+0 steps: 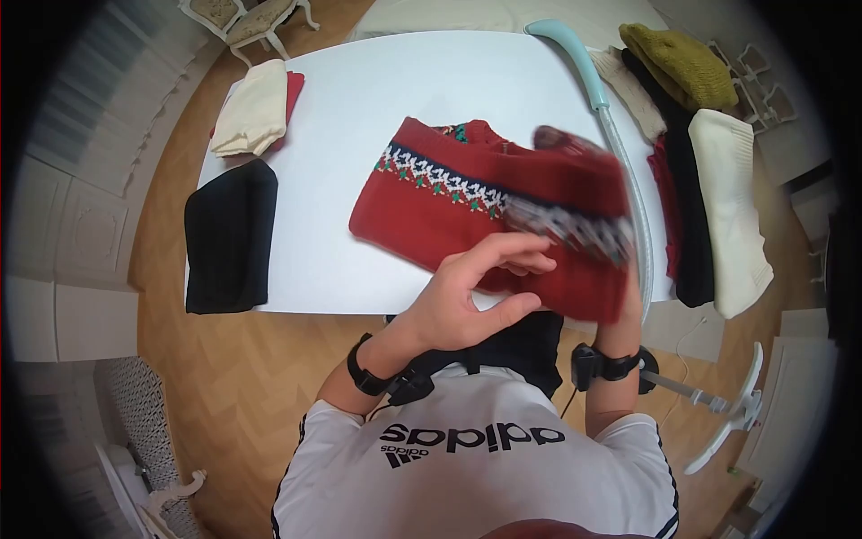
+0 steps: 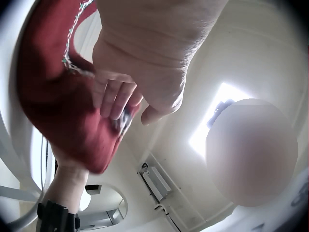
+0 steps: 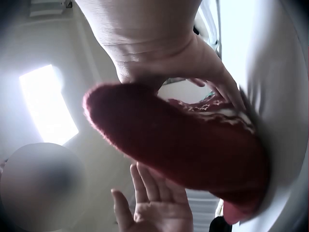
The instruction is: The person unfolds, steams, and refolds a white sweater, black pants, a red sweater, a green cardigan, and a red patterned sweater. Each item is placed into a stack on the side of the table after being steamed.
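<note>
A red knit sweater (image 1: 422,211) with a navy, white and green patterned band lies partly folded on the white table (image 1: 359,81). Its right part is raised and blurred. My right hand (image 3: 193,58) grips that raised part, with the thumb behind the cloth and the fingers on the other side; in the head view the sweater hides most of this hand. My left hand (image 1: 480,292) is held over the sweater's near edge, fingers loosely bent and thumb apart. In the right wrist view, the left palm (image 3: 164,212) faces up with extended fingers, below the red cloth.
At the table's left are a folded black garment (image 1: 232,238) and a cream one (image 1: 253,108) on red cloth. A light-blue handle (image 1: 575,58) with a grey hose runs down the right side. Beyond it lie black (image 1: 691,225), white (image 1: 729,207) and olive (image 1: 678,63) garments.
</note>
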A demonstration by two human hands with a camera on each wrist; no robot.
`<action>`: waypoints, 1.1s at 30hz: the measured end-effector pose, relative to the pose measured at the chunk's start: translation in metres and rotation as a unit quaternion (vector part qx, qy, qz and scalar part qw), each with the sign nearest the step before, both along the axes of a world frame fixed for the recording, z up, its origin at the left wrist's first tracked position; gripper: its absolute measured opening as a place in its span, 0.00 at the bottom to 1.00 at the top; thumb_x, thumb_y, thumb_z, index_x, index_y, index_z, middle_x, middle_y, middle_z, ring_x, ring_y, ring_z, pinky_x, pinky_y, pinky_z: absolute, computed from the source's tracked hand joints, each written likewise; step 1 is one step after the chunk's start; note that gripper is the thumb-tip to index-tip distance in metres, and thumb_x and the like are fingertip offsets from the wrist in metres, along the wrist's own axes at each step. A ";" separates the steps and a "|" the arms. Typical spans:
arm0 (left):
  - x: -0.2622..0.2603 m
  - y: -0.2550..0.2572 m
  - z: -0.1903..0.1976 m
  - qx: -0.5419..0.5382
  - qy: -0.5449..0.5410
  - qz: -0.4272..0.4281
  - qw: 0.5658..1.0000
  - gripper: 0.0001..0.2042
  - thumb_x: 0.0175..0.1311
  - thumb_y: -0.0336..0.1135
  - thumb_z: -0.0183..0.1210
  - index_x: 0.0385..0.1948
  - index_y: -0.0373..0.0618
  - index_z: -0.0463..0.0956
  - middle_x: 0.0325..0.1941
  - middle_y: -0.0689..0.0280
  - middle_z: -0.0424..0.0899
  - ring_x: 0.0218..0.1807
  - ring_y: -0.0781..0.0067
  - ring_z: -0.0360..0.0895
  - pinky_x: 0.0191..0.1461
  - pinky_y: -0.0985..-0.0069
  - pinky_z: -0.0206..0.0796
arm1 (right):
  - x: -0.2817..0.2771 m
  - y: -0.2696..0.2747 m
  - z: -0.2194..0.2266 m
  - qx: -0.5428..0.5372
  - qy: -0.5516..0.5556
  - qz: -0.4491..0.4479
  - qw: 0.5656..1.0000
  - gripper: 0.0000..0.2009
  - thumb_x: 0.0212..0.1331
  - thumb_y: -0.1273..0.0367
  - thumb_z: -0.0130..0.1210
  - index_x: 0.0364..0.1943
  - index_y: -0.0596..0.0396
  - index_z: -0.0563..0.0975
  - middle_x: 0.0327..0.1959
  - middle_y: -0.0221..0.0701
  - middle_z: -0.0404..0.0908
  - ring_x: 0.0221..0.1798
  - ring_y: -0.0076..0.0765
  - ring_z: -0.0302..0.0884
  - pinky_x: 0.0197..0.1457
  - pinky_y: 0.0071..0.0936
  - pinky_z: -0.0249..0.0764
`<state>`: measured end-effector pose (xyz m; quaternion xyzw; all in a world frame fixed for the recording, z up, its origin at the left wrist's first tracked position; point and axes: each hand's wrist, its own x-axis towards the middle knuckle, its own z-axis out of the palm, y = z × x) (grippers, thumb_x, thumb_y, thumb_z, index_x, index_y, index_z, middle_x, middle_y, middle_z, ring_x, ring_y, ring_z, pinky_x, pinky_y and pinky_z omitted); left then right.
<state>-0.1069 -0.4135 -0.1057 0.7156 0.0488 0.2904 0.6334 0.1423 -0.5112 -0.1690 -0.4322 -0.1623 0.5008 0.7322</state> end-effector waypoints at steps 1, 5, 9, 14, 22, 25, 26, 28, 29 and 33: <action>0.003 0.009 -0.002 0.085 -0.013 0.012 0.996 0.22 0.62 0.22 0.64 0.60 0.35 0.75 0.58 0.55 0.85 0.59 0.65 0.81 0.65 0.68 0.70 | 0.002 -0.016 0.009 0.007 0.026 -0.047 0.999 0.37 0.74 0.38 0.42 0.68 0.58 0.71 0.63 0.46 0.80 0.59 0.39 0.83 0.59 0.36 0.82; 0.004 0.070 -0.022 0.351 0.127 0.358 0.856 0.20 0.59 0.34 0.68 0.53 0.42 0.79 0.59 0.53 0.82 0.62 0.49 0.75 0.69 0.55 0.64 | 0.045 -0.047 0.014 -0.054 0.017 0.006 0.998 0.34 0.74 0.41 0.46 0.64 0.58 0.74 0.58 0.41 0.84 0.57 0.36 0.85 0.56 0.36 0.84; -0.015 0.113 -0.060 0.282 0.347 0.351 0.823 0.37 0.60 0.47 0.71 0.67 0.35 0.68 0.65 0.45 0.76 0.65 0.42 0.73 0.69 0.53 0.64 | 0.026 -0.036 0.028 -0.048 -0.084 -0.002 0.995 0.27 0.70 0.57 0.61 0.66 0.59 0.72 0.57 0.36 0.84 0.56 0.33 0.83 0.63 0.31 0.77; -0.027 0.106 -0.064 0.256 0.343 0.408 0.806 0.34 0.58 0.42 0.73 0.64 0.35 0.71 0.60 0.46 0.78 0.61 0.43 0.74 0.66 0.55 0.66 | 0.029 0.019 0.023 -0.119 -0.272 0.035 0.954 0.21 0.61 0.72 0.65 0.58 0.62 0.78 0.47 0.30 0.85 0.48 0.23 0.81 0.54 0.25 0.76; -0.050 0.169 -0.064 0.209 0.203 0.547 0.785 0.16 0.60 0.31 0.70 0.48 0.36 0.78 0.52 0.55 0.83 0.56 0.56 0.78 0.62 0.63 0.68 | 0.068 0.153 -0.008 -0.148 -0.431 0.039 0.889 0.20 0.61 0.66 0.67 0.54 0.62 0.81 0.44 0.34 0.87 0.45 0.26 0.82 0.49 0.26 0.78; -0.069 0.188 -0.066 -0.076 0.030 0.424 0.902 0.13 0.64 0.29 0.68 0.47 0.38 0.77 0.52 0.60 0.84 0.55 0.67 0.80 0.60 0.70 0.69 | 0.065 0.165 0.006 -0.084 -0.583 -0.144 0.795 0.23 0.60 0.62 0.68 0.55 0.65 0.82 0.46 0.43 0.88 0.50 0.36 0.85 0.55 0.29 0.78; -0.076 0.185 -0.060 -0.131 -0.029 0.349 0.927 0.12 0.68 0.26 0.64 0.50 0.40 0.75 0.54 0.62 0.84 0.54 0.75 0.81 0.60 0.74 0.70 | 0.059 0.155 0.023 -0.096 -0.603 -0.078 0.788 0.26 0.60 0.60 0.68 0.58 0.65 0.80 0.50 0.47 0.87 0.53 0.41 0.85 0.58 0.31 0.78; -0.088 0.175 -0.049 -0.175 -0.066 0.301 0.935 0.12 0.69 0.24 0.62 0.51 0.40 0.73 0.54 0.61 0.84 0.55 0.74 0.81 0.62 0.73 0.70 | 0.055 0.143 0.025 -0.092 -0.581 0.024 0.808 0.37 0.57 0.55 0.72 0.66 0.64 0.74 0.57 0.51 0.83 0.57 0.48 0.84 0.62 0.36 0.78; -0.094 0.170 -0.046 -0.216 -0.103 0.250 0.938 0.13 0.69 0.23 0.60 0.52 0.40 0.72 0.55 0.61 0.84 0.55 0.73 0.81 0.64 0.71 0.70 | 0.052 0.136 0.024 -0.095 -0.580 0.027 0.808 0.37 0.57 0.55 0.72 0.66 0.64 0.74 0.57 0.51 0.83 0.57 0.48 0.84 0.62 0.36 0.78; -0.116 0.161 -0.051 -0.326 -0.119 0.222 0.911 0.19 0.69 0.22 0.57 0.62 0.40 0.70 0.58 0.60 0.83 0.60 0.70 0.80 0.70 0.66 0.67 | 0.035 0.105 0.025 -0.181 -0.663 -0.040 0.725 0.50 0.47 0.52 0.78 0.72 0.65 0.66 0.52 0.51 0.84 0.55 0.48 0.84 0.60 0.38 0.80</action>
